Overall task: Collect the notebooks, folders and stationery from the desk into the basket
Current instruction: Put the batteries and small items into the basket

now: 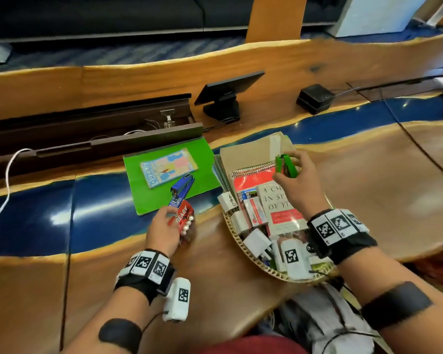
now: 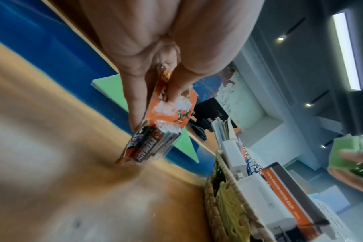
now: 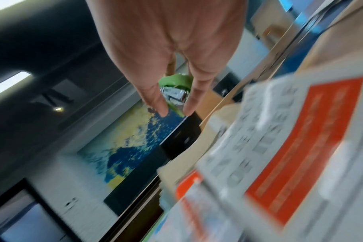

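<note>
Pinching battery pack [image 1: 185, 218], left hand [image 1: 164, 232]; right hand [image 1: 296, 182] grips green stapler [image 1: 285, 166], partly hidden.

The battery pack [image 2: 155, 131] to the left of the basket [image 1: 243, 247] carried the brand "EVEREADY" on its cells, and "READY" was readable on its red card in the head view. Inside the basket, a white book [image 1: 279, 205] showed only parts of its title: "A CH", "IN SE", "OF". The other print was too blurred to read.

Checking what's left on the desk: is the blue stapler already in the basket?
No, the blue stapler lies on the green folder, left of the basket.
</note>
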The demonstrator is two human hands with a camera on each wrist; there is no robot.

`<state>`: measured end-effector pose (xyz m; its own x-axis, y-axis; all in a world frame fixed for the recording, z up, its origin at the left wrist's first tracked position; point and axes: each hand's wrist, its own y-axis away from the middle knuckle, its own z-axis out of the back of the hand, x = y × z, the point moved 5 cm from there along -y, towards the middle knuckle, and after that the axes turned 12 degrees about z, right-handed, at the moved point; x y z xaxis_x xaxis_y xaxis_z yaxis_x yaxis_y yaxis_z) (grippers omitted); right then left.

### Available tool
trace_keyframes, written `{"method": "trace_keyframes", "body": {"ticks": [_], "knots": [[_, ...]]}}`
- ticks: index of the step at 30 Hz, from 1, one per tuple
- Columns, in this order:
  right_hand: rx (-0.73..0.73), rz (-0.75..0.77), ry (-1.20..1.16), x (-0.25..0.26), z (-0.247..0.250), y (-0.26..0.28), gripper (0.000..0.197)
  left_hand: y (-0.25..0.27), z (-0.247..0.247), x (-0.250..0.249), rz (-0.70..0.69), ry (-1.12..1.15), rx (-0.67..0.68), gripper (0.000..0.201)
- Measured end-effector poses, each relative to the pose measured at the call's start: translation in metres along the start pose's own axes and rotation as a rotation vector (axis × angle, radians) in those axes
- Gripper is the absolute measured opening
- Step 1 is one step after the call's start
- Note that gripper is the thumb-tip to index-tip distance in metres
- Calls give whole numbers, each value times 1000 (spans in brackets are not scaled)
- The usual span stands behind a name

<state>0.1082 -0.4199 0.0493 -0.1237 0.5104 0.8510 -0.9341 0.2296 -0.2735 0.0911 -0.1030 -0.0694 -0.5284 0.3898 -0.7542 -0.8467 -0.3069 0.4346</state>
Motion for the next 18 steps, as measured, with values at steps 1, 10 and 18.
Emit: {"method": "trace_keyframes", "body": {"ticks": [1, 10, 18], "knots": [[-5, -44, -24, -8, 10, -4, 47, 3, 3, -7, -10, 17, -4, 26], [414, -167, 144, -45, 58, 13, 37, 21, 11, -68, -196, 115, 8, 30], [961, -76, 540, -67, 40, 66, 36, 40, 3, -113, -321, 214, 87, 43]]}}
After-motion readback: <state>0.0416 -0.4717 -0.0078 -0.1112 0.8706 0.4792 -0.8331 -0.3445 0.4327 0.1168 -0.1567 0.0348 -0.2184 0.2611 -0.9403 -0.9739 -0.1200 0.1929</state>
